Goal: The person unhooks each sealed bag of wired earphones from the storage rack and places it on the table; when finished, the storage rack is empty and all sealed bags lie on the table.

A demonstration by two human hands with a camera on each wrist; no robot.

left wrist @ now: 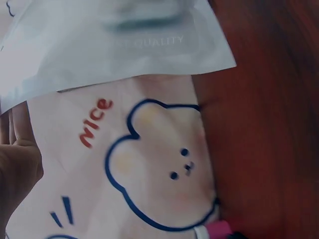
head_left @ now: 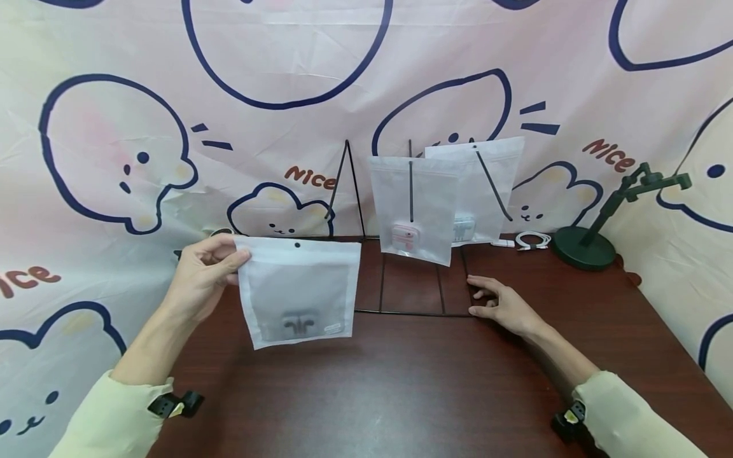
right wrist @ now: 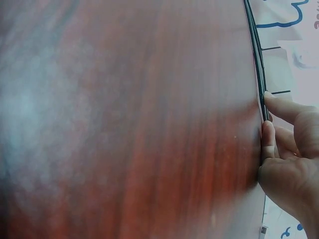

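Note:
My left hand [head_left: 197, 280] pinches the upper left corner of a white zip bag [head_left: 298, 289], which hangs in front of a black wire display rack [head_left: 412, 313]. A dark forked shape and a small label show through the bag's lower part. The bag [left wrist: 114, 55] fills the top of the left wrist view. At the rack's front right corner, my right hand [head_left: 506, 308] holds the wire between thumb and fingers; the right wrist view shows its fingers against the rack's edge [right wrist: 256, 55]. Two bags, a front one [head_left: 389, 191] and a rear one [head_left: 498, 172], hang on prongs.
A green stand [head_left: 584, 248] with a jointed arm is at the back right, beside a coiled white cable [head_left: 532, 240]. Behind the dark wooden table [head_left: 372, 394] hangs a printed cloth [head_left: 286, 57]. A pink-and-white object [left wrist: 217, 230] shows low in the left wrist view.

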